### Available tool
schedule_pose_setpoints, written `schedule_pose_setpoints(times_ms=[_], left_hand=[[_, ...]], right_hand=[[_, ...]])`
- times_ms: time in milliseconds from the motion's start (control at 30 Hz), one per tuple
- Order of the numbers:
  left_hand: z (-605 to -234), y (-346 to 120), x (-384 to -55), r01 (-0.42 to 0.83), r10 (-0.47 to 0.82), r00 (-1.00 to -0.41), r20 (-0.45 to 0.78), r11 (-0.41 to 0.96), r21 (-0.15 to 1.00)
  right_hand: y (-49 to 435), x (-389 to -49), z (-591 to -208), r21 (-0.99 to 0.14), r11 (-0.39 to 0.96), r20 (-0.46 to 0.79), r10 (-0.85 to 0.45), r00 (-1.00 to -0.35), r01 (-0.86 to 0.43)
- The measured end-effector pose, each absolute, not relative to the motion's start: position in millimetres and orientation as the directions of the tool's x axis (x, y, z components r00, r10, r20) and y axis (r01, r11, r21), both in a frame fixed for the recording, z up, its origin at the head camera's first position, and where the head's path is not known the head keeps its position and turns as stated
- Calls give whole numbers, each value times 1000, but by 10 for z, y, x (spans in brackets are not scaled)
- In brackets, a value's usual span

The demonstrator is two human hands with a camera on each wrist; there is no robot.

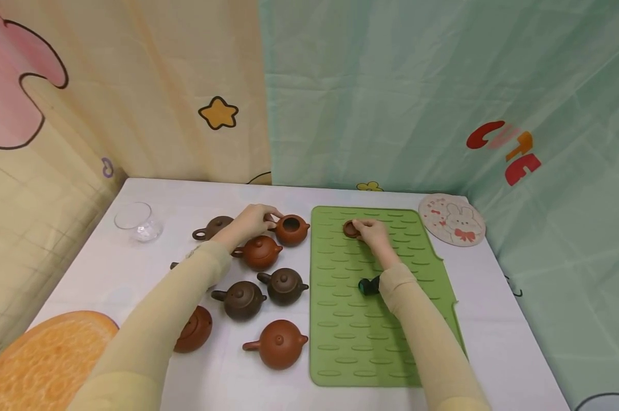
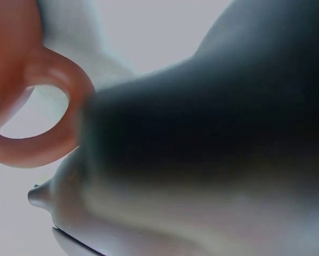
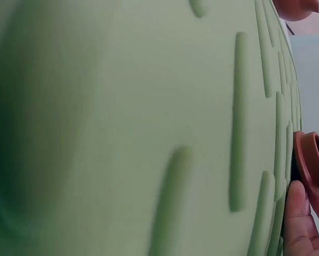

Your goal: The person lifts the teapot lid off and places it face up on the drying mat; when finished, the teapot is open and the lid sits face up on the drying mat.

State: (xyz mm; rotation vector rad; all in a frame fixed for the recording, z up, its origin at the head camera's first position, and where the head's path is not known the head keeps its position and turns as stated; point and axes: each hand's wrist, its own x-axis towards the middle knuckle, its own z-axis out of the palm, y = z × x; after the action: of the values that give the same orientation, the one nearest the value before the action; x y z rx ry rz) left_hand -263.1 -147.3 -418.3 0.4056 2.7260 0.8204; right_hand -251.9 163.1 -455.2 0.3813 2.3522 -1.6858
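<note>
At the back of the table, my left hand (image 1: 255,221) grips the handle side of a lidless reddish-brown clay teapot (image 1: 292,235), its round mouth dark and uncovered. My right hand (image 1: 373,235) pinches a small brown teapot lid (image 1: 352,229) by its edge, over the upper part of a green ridged mat (image 1: 335,297). From the right wrist, the lid (image 3: 311,160) shows its hollow underside, fingertips (image 3: 296,205) against it. A lidded reddish teapot (image 1: 258,254) stands just below my left hand; a loop handle (image 2: 60,146) fills the left wrist view's left side.
Several dark and reddish teapots, including one dark teapot (image 1: 285,286) and a front reddish one (image 1: 280,345), stand left of the mat. A clear glass (image 1: 147,229) is at the back left, an orange round mat (image 1: 57,359) front left, a rabbit-print mat (image 1: 450,220) back right.
</note>
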Motion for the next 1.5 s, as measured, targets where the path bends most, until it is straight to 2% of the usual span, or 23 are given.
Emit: schedule_pose_setpoints(times_ms=[167, 300, 400, 533, 700, 900, 1033, 1233, 1500], left_hand=[[-4182, -1487, -2618, 183, 334, -926, -176, 805, 565], [-4134, -1497, -2602, 182, 344, -921, -185, 796, 577], [-4037, -1540, -2566, 200, 354, -923, -152, 778, 596], [-3863, -1652, -2426, 267, 389, -919, -71, 742, 615], [-3740, -1743, -2069, 364, 480, -877, -22, 693, 622], [-3841, -1759, -1727, 505, 610, -793, -4, 660, 555], [-3906, -1761, -1635, 512, 641, -766, -56, 660, 551], [-3997, -1735, -1612, 501, 644, -753, -132, 692, 520], [-4028, -1689, -1653, 532, 668, -730, -145, 688, 494]], right_hand=[[1631, -2512, -4552, -875, 353, -328, 70, -942, 331], [1664, -2483, -4534, -883, 336, -334, 41, -942, 328], [1701, -2431, -4485, -884, 348, -323, 32, -946, 313], [1734, -2341, -4390, -858, 445, -263, 53, -963, 258], [1685, -2139, -4232, -842, 520, -172, -13, -985, 141], [1447, -1837, -4130, -858, 514, -125, -169, -978, 21], [1214, -1670, -4166, -869, 487, -65, -295, -953, -92], [880, -1486, -4227, -849, 463, -3, -483, -876, -252], [647, -1447, -4231, -759, 490, 77, -587, -806, -429]])
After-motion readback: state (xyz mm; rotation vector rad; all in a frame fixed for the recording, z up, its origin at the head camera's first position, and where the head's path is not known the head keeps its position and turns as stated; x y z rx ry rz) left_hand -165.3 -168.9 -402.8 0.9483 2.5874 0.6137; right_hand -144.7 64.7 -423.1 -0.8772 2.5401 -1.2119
